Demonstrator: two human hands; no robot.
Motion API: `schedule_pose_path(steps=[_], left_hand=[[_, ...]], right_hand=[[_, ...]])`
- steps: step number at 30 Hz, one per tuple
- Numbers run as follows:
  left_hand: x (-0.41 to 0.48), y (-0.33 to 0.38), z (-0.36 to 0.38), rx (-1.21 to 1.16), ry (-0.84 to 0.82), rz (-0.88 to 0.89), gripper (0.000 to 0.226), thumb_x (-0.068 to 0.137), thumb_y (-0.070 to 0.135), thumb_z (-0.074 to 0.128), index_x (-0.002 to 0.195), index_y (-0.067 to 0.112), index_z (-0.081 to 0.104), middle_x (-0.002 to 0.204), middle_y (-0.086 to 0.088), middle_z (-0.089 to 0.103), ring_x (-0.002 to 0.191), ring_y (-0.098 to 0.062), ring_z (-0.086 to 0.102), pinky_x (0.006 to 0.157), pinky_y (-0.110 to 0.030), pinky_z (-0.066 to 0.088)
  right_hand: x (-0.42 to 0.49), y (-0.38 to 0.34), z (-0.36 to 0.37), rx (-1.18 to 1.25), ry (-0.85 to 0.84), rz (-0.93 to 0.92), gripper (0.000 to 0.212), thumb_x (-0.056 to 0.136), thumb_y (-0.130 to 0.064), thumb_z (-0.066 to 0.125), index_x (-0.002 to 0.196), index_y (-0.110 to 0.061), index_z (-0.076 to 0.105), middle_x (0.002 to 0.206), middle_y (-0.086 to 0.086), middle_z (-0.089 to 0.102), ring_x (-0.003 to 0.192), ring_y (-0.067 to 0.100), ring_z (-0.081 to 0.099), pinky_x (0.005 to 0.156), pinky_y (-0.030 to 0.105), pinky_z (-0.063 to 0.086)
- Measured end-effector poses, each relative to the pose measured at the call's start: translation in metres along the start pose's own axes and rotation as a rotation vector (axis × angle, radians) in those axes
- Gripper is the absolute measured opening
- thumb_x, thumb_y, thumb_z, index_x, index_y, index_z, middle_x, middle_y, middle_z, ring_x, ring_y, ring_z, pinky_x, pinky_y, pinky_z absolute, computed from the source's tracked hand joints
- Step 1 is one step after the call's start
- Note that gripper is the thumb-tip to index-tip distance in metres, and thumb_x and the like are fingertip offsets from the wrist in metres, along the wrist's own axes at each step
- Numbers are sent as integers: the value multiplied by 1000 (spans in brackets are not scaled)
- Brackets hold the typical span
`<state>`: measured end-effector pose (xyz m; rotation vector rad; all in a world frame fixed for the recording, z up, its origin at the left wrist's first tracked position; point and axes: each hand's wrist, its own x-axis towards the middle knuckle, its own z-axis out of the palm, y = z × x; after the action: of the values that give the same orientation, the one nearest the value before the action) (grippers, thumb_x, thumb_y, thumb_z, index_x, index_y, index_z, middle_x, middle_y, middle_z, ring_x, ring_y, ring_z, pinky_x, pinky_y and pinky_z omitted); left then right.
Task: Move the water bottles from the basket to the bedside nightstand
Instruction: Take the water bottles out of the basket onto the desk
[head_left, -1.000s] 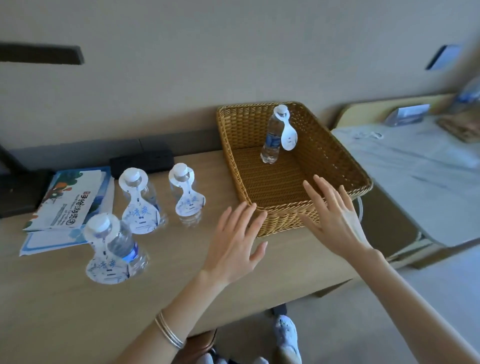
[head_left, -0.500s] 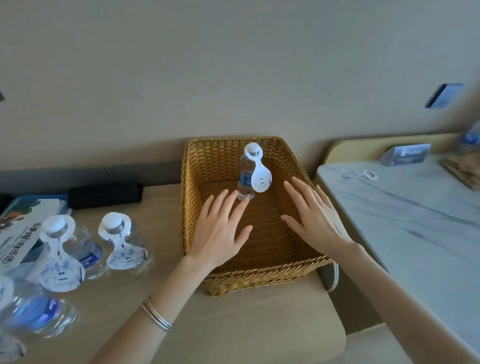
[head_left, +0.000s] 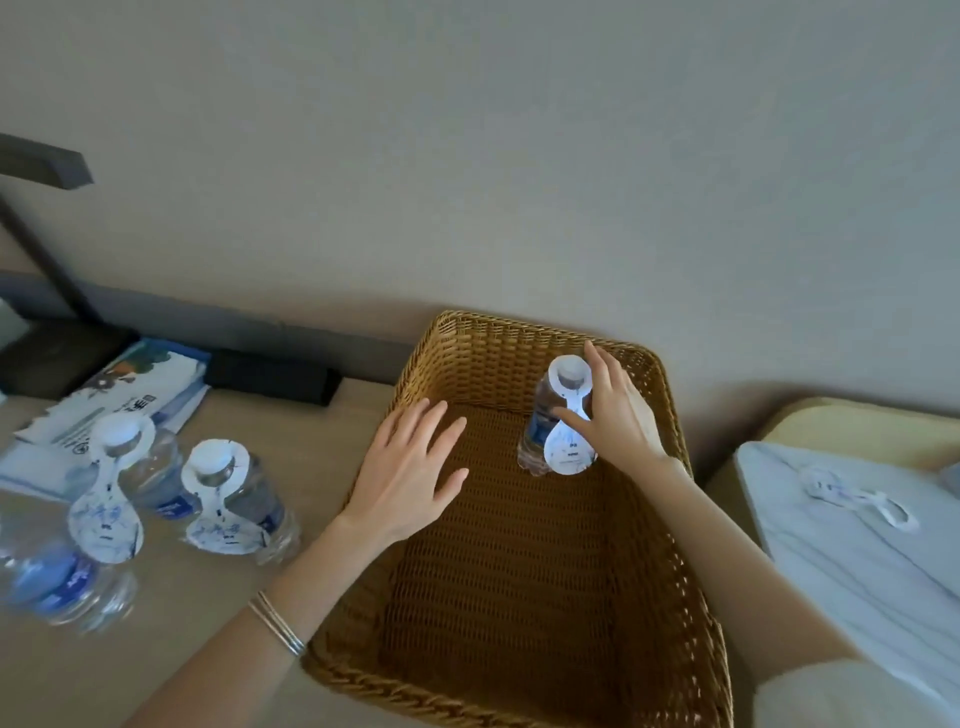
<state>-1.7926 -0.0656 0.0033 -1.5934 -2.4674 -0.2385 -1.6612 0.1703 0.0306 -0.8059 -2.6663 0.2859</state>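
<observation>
A brown woven basket (head_left: 670, 467) sits on the right end of a light wooden tabletop (head_left: 182, 654), up against the wall. One clear plastic water bottle with a white cap (head_left: 538, 415) stands up straight inside the basket, near its far right corner. A white paper tag (head_left: 569, 454) hangs from the bottle's neck.

The right hand (head_left: 621, 415) is down in the basket and holds this bottle. Its thumb lies across the front of the tag and its fingers curl round the back of the bottle. The bottle's bottom looks to be on the basket floor.

The left hand (head_left: 410, 473) is flat, with its fingers straight and spread. It holds nothing. It is above the left side of the basket, just over the rim. Thin silver bracelets (head_left: 275, 623) sit on that wrist.

Three more bottles of the same kind stand on the tabletop to the left of the basket. One bottle (head_left: 244, 499) is closest to the basket, a second bottle (head_left: 150, 467) is just beside it to the left, and a third, blurry bottle (head_left: 52, 582) is at the left edge of the view.

Behind them, by the wall, lie blue and white booklets (head_left: 119, 400) and a flat black box (head_left: 270, 370).

To the right of the basket is a white surface with grey streaks (head_left: 857, 561), and a loose white paper tag (head_left: 852, 493) lies on it.
</observation>
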Motion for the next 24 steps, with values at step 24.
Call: schedule_pose_path(steps=[24], left_hand=[[-22, 3, -46, -29, 104, 60, 50, 91, 49, 38, 128, 20, 57, 132, -6, 57, 126, -23, 48, 107, -43, 33]], right_hand=[[-27, -79, -39, 398, 134, -141, 69, 63, -39, 79, 116, -33, 35, 102, -16, 52, 89, 8, 56, 68, 25, 45]])
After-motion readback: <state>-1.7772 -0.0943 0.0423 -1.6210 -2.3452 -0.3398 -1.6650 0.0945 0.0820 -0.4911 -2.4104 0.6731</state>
